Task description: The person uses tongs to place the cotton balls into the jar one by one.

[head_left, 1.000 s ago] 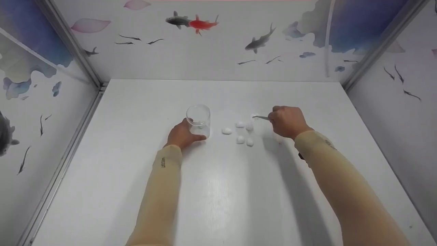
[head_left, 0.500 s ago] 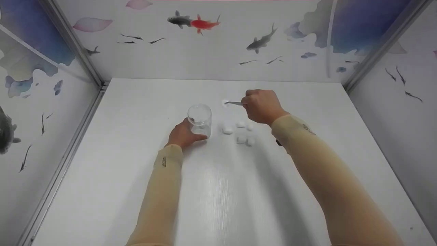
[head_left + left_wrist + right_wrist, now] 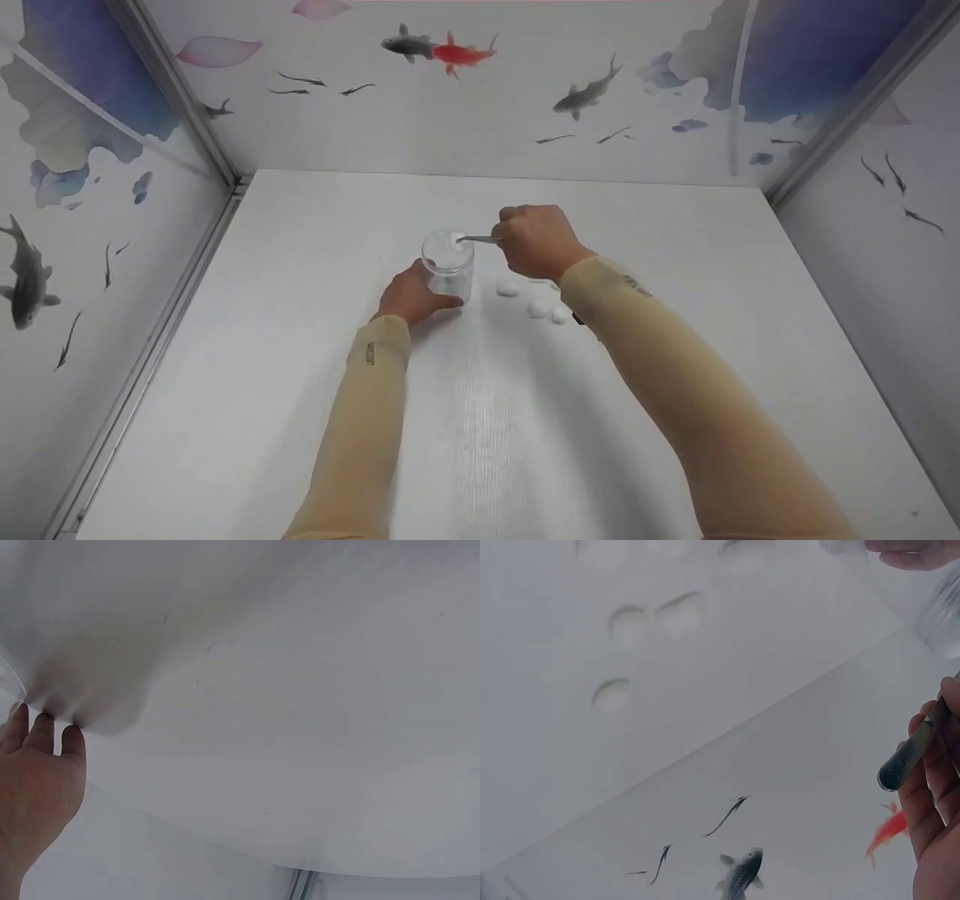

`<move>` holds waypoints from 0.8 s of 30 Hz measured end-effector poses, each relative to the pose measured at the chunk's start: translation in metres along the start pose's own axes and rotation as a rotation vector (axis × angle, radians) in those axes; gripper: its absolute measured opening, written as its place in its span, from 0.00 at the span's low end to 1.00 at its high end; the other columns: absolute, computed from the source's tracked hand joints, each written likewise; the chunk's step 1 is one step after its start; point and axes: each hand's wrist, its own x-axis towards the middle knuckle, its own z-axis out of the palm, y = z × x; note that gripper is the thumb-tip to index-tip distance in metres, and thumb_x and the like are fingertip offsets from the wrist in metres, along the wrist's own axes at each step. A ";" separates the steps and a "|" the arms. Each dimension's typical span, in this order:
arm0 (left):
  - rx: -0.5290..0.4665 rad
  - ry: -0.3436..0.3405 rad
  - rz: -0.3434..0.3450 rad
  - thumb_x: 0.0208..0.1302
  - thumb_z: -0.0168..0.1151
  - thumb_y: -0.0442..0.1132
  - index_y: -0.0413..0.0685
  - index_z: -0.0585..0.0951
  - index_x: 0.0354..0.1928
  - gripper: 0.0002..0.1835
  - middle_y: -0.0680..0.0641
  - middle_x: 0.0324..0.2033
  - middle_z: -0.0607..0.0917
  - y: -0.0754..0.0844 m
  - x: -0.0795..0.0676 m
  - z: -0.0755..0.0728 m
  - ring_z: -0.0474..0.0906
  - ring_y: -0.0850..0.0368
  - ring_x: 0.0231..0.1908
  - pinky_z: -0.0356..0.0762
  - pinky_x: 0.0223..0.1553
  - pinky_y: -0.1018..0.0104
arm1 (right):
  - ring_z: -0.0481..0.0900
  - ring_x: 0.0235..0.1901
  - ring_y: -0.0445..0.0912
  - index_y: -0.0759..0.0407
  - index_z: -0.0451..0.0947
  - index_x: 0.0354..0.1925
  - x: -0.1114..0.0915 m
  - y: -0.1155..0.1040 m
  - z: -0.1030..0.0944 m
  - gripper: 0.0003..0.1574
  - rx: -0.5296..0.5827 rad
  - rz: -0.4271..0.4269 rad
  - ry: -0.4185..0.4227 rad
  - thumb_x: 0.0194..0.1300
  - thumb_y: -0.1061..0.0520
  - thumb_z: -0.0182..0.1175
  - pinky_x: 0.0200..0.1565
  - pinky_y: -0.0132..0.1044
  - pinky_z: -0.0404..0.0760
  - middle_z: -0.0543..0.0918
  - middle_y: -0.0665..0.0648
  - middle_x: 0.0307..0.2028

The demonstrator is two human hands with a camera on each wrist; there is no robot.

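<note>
Head view: clear jar (image 3: pixel 451 282) upright on worktop (image 3: pixel 315 225), just 9 o'clock of centre. Left hand (image 3: pixel 411 294) at jar's 8 o'clock, thumb and fingers curled round it. Right hand (image 3: pixel 538 240) between jar's 2 and 3 o'clock, pinching tweezers (image 3: pixel 481 239); cotton ball (image 3: pixel 457 241) at tip, by jar mouth. Loose cotton balls (image 3: pixel 508 288) near 4 o'clock.

Left wrist view: left hand near 9 o'clock edge, grip mostly cut off.

Right wrist view: tweezers gripped toward 4 o'clock; clear jar at 2.
</note>
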 end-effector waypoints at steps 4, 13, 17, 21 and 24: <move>0.013 0.000 0.002 0.47 0.80 0.57 0.50 0.64 0.73 0.53 0.46 0.67 0.74 0.000 0.001 0.000 0.66 0.47 0.68 0.59 0.70 0.52 | 0.81 0.25 0.46 0.56 0.89 0.36 0.000 -0.003 0.003 0.08 -0.001 0.001 -0.026 0.63 0.63 0.64 0.28 0.41 0.84 0.83 0.52 0.28; 0.035 -0.008 0.007 0.47 0.79 0.59 0.50 0.62 0.75 0.55 0.45 0.68 0.72 -0.001 0.001 0.001 0.64 0.46 0.69 0.58 0.71 0.51 | 0.81 0.25 0.47 0.56 0.90 0.36 -0.004 -0.002 0.004 0.08 0.004 -0.005 -0.038 0.62 0.64 0.65 0.28 0.43 0.84 0.83 0.52 0.28; 0.035 -0.008 0.001 0.47 0.79 0.59 0.50 0.62 0.75 0.56 0.45 0.69 0.71 -0.001 0.001 0.002 0.63 0.45 0.70 0.58 0.71 0.50 | 0.82 0.26 0.48 0.56 0.89 0.36 -0.010 0.006 0.000 0.08 -0.003 -0.010 -0.016 0.62 0.64 0.64 0.29 0.44 0.85 0.83 0.53 0.29; 0.048 0.001 0.014 0.46 0.79 0.60 0.49 0.63 0.75 0.56 0.45 0.68 0.72 -0.002 0.001 0.002 0.64 0.45 0.69 0.60 0.70 0.51 | 0.82 0.25 0.48 0.57 0.89 0.36 -0.022 0.022 -0.004 0.08 0.005 0.010 0.027 0.63 0.65 0.64 0.27 0.44 0.84 0.83 0.53 0.28; 0.045 0.007 0.020 0.46 0.79 0.59 0.47 0.63 0.74 0.56 0.44 0.68 0.72 -0.004 0.000 -0.001 0.65 0.44 0.68 0.61 0.70 0.50 | 0.81 0.25 0.48 0.58 0.89 0.35 -0.036 0.038 -0.004 0.08 0.009 0.034 0.040 0.63 0.65 0.63 0.26 0.45 0.84 0.82 0.54 0.27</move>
